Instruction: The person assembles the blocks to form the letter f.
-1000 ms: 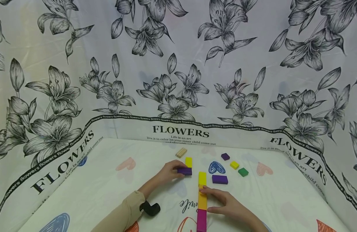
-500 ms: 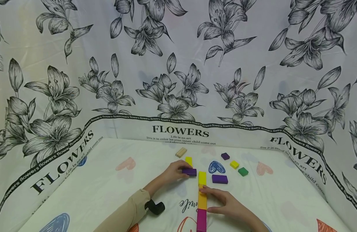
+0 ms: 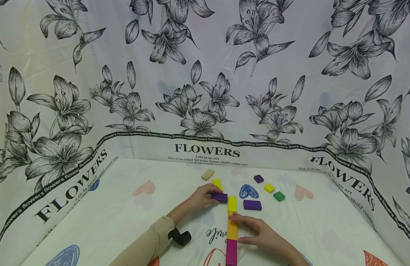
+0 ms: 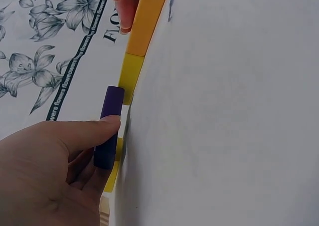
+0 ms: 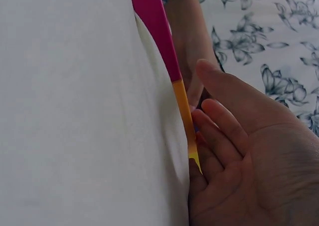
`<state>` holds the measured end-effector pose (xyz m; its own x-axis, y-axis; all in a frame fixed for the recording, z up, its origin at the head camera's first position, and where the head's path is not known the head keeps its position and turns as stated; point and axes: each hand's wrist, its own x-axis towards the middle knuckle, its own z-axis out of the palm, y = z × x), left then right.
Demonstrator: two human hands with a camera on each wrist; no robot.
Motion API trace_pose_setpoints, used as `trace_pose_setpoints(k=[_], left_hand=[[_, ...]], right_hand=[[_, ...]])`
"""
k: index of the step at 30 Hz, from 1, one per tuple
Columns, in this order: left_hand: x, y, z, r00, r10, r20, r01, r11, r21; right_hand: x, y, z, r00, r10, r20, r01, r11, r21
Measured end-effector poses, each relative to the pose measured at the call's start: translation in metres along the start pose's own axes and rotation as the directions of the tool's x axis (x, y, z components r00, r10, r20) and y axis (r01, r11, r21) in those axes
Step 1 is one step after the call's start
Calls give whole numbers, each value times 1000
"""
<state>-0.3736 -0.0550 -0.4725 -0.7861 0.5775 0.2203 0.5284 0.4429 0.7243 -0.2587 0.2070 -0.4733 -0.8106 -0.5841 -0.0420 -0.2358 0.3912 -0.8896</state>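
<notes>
My left hand [image 3: 203,197] pinches a purple block [image 3: 220,198] between thumb and fingers, its right end right at the far yellow block [image 3: 232,204] of a straight row. The row continues toward me with an orange block [image 3: 232,231] and a magenta block [image 3: 231,253]. In the left wrist view, the held purple block [image 4: 109,126] overlaps the yellow block's [image 4: 130,79] end. My right hand [image 3: 266,236] lies along the row's right side, its fingertips at the orange block and its thumb near the joint with the magenta one. In the right wrist view, the right hand's fingers [image 5: 219,131] are loosely extended.
Another yellow block [image 3: 217,183] lies behind the left hand, with natural wood sticks [image 3: 208,174] beyond it. To the right of the row are a long purple block [image 3: 252,205] and small purple [image 3: 258,178], yellow [image 3: 269,188] and green [image 3: 279,196] blocks. A floral curtain [image 3: 205,103] rises behind.
My left hand has moved right with the purple block, bringing it from beside the loose yellow block to the row's far end. The right hand has stayed in place.
</notes>
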Motion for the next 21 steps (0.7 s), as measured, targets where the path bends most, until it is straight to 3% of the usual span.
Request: trace_pose_setpoints(k=[10, 21], left_hand=[[2, -4, 2, 999, 34, 10, -34, 999, 5], [2, -5, 4, 1000, 23, 18, -23, 1000, 1]], right_hand=[[0, -2, 0, 1000, 29, -10, -29, 999, -16], [-1, -4, 0, 1000, 27, -13, -28, 999, -18]])
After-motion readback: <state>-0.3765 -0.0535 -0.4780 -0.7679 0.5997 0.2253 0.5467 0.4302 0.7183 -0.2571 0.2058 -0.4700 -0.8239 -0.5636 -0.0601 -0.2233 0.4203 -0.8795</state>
